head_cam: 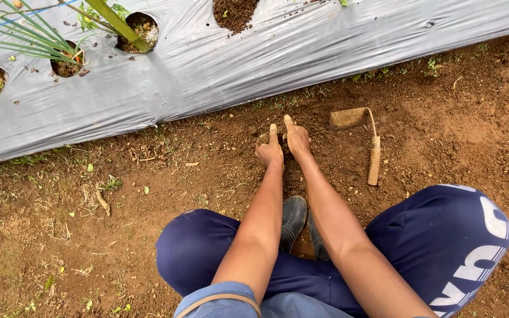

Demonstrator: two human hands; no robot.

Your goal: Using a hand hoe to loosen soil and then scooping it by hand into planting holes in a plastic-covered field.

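I squat on red-brown soil with both arms stretched forward. My left hand (pixel 269 150) and my right hand (pixel 297 138) press side by side into a clump of loose earth (pixel 264 139), fingers curled down and thumbs up. Soil sticks to both hands. A small hand hoe (pixel 366 138) with a wooden handle and a muddy blade lies on the ground just right of my right hand, untouched. My dark rubber boots (pixel 294 219) show between my knees.
A raised bed covered in grey plastic mulch (pixel 278 53) runs across the top, with round planting holes (pixel 234 13). Green-leaved plants (pixel 36 35) grow from holes at the upper left. Scattered weeds and dry stalks (pixel 102 201) lie on the soil at left.
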